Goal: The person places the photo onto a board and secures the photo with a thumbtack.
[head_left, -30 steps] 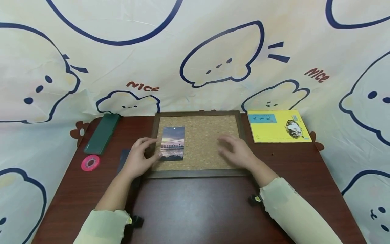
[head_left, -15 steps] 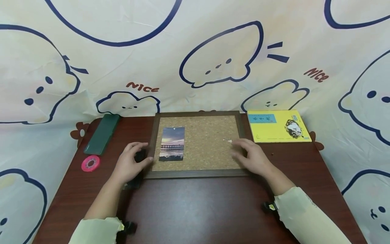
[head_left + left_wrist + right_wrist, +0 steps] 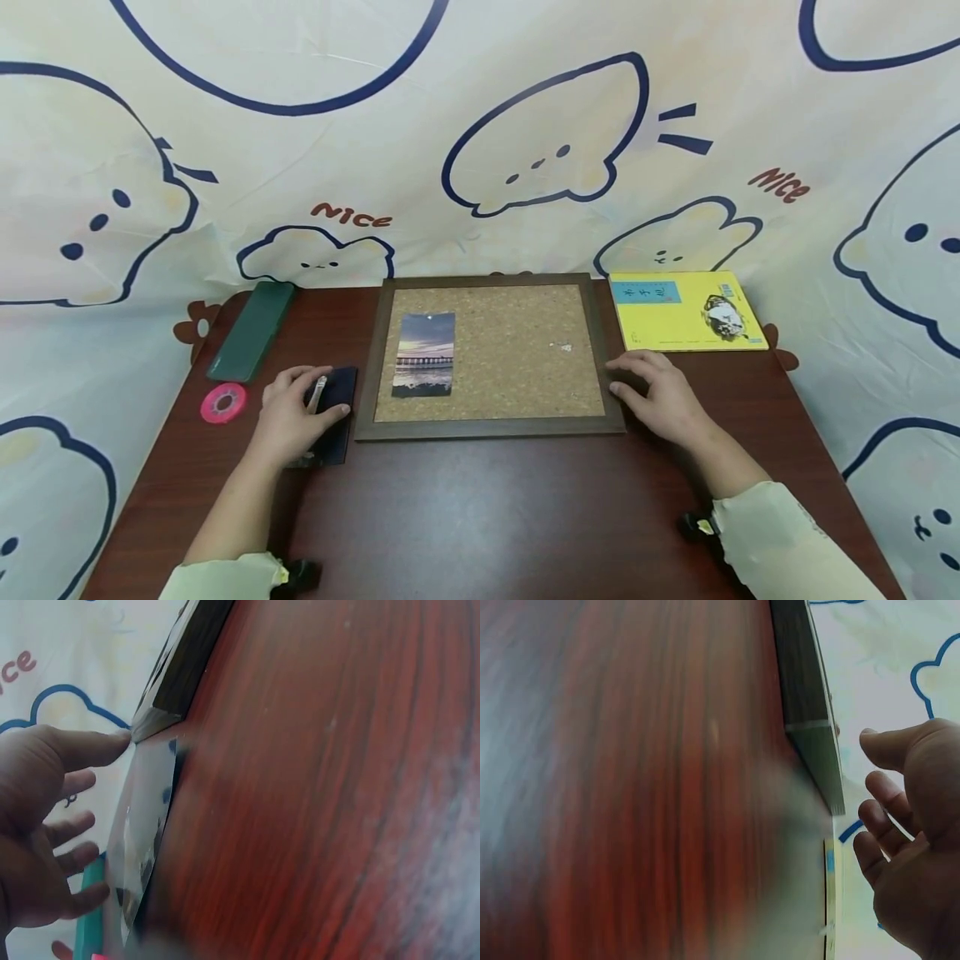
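A cork board (image 3: 510,367) in a dark wooden frame (image 3: 487,428) lies flat at the middle of the table. A sunset pier photo (image 3: 423,353) is pinned on its left part. My left hand (image 3: 296,407) rests with spread fingers on a dark glossy card (image 3: 339,398) just left of the frame. In the left wrist view the left hand (image 3: 45,825) hovers over the card (image 3: 142,840), thumb near the frame corner (image 3: 157,720). My right hand (image 3: 656,390) lies relaxed on the table beside the frame's right edge and holds nothing; the right wrist view shows the right hand (image 3: 907,847) beside the frame (image 3: 810,697).
A yellow book (image 3: 686,310) lies at the back right. A green case (image 3: 251,329) and a pink tape roll (image 3: 222,402) sit at the left. The brown table (image 3: 487,517) stretches toward me. A cartoon-printed cloth (image 3: 480,133) hangs behind.
Both hands have left the cork board. The left slid left and back onto the dark card; the right moved right to the table beside the frame.
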